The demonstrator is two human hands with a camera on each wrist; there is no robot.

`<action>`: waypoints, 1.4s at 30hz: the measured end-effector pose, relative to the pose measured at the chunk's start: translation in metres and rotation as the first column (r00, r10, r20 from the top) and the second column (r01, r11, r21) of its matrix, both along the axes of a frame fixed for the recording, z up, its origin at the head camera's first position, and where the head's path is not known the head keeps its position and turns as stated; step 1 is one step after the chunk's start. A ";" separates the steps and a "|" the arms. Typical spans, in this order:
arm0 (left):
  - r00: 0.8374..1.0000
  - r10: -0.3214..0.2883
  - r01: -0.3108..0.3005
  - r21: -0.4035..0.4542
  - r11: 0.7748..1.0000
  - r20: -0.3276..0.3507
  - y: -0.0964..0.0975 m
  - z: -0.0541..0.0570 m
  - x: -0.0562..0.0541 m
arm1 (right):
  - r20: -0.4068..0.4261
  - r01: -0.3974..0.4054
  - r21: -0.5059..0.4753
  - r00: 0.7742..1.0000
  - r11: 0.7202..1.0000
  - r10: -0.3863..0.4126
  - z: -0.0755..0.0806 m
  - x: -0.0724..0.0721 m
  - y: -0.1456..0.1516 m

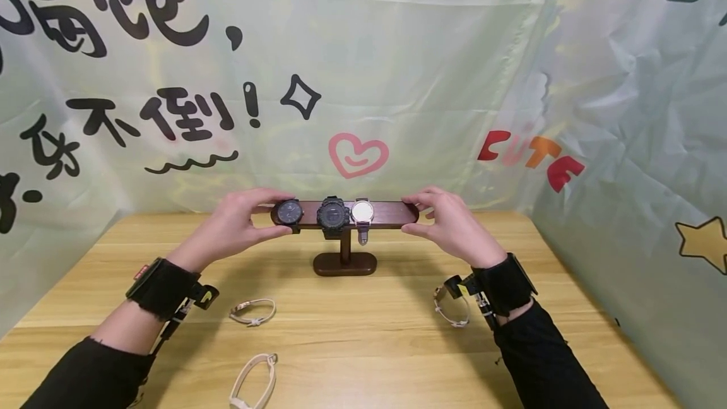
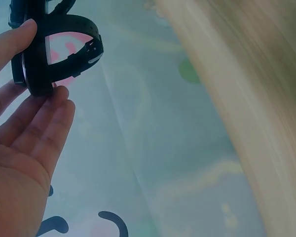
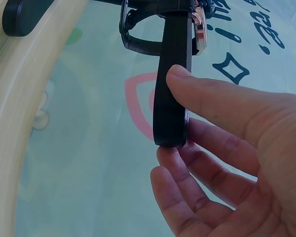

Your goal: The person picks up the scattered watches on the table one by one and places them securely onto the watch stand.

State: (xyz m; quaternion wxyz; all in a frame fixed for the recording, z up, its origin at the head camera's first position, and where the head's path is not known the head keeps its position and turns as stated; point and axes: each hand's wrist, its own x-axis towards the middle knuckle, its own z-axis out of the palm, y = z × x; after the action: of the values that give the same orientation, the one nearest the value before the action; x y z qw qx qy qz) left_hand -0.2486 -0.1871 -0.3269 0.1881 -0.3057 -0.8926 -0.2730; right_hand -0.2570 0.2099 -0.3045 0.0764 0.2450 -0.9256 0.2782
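Note:
A dark wooden watch stand (image 1: 392,212) stands at the back of the table, its crossbar carrying three watches. A black round-faced watch (image 1: 289,212) sits at the left end, a chunky black watch (image 1: 332,214) in the middle, and a pale-faced watch (image 1: 362,212) with a dark strap to its right. My left hand (image 1: 241,219) grips the bar's left end between thumb and fingers, beside the round-faced watch. The bar's right end is pinched by my right hand (image 1: 445,223); in the right wrist view the thumb (image 3: 202,91) presses one edge, with fingers at the opposite edge and end.
Pale thin looped bands lie on the wooden table (image 1: 352,346): one left of centre (image 1: 252,312), a second band (image 1: 254,382) at the front, and a third band (image 1: 452,306) under my right wrist. A printed cloth (image 1: 409,81) hangs behind and at the sides.

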 end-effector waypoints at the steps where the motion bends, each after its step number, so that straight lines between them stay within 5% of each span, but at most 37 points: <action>1: 1.000 0.001 -0.001 -0.008 1.000 -0.005 0.001 0.000 0.000 | 0.001 -0.001 0.000 1.000 1.000 0.001 0.000 0.000 0.000; 20: 0.999 -0.027 0.026 -0.029 0.999 -0.044 0.016 0.002 -0.004 | 0.017 -0.002 -0.006 1.000 1.000 0.003 0.001 -0.001 -0.004; 42: 1.000 -0.012 0.011 -0.020 1.000 -0.012 0.022 -0.001 -0.005 | 0.009 -0.008 0.008 1.000 1.000 0.008 0.002 -0.002 -0.002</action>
State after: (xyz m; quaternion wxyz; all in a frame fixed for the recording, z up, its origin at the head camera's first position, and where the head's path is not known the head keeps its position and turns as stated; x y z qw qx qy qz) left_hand -0.2538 -0.1647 -0.3281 0.1887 -0.3143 -0.8924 -0.2632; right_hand -0.2591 0.2081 -0.3030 0.0702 0.2477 -0.9260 0.2760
